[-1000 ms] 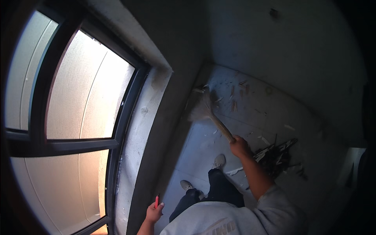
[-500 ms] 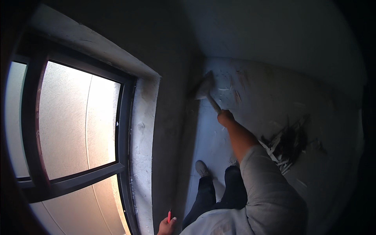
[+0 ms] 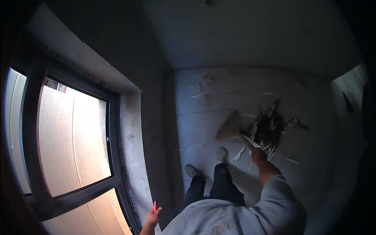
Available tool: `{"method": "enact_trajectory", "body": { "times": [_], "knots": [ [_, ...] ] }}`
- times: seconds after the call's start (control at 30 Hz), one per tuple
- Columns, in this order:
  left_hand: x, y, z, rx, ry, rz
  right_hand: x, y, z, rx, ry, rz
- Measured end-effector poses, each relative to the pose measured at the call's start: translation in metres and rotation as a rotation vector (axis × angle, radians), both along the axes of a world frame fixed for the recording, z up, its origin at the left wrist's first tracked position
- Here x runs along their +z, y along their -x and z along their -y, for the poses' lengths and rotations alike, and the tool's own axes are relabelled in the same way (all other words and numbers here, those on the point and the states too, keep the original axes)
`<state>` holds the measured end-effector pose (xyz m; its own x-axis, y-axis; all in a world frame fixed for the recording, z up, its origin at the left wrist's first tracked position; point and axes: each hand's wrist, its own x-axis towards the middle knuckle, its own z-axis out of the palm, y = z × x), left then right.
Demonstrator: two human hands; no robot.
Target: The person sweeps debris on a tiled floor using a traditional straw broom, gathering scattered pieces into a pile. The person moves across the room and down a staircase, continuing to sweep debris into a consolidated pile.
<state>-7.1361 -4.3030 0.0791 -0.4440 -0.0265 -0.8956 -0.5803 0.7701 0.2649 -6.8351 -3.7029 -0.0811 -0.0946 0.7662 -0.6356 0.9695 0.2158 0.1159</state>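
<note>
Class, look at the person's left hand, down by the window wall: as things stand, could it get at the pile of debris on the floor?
Probably not. The left hand holds a small red object by the window wall, while the debris pile lies across the person's body, beside the broom in the right hand.

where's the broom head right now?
Head view, right of centre: the broom head is on the concrete floor, just left of the debris pile, ahead of the right hand.
</note>
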Motion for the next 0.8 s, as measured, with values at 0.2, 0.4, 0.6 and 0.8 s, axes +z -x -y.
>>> {"method": "enact_trajectory", "body": {
  "times": [0.2, 0.4, 0.6, 0.8],
  "knots": [
    [-0.009, 0.011, -0.001, -0.162, 0.098, 0.045, 0.059, -0.029, 0.032, -0.102, -0.186, -0.338],
    [-0.022, 0.005, -0.017, -0.167, 0.093, 0.032, 0.014, 0.116, 0.055, -0.096, 0.044, -0.720],
    [-0.056, -0.026, 0.028, -0.724, -0.159, -0.511, -0.082, 0.311, 0.017, -0.089, 0.118, -0.684],
    [-0.060, -0.074, 0.044, -0.242, -0.054, 0.014, -0.108, 0.301, 0.029, -0.166, 0.212, -0.438]
  ]
}}
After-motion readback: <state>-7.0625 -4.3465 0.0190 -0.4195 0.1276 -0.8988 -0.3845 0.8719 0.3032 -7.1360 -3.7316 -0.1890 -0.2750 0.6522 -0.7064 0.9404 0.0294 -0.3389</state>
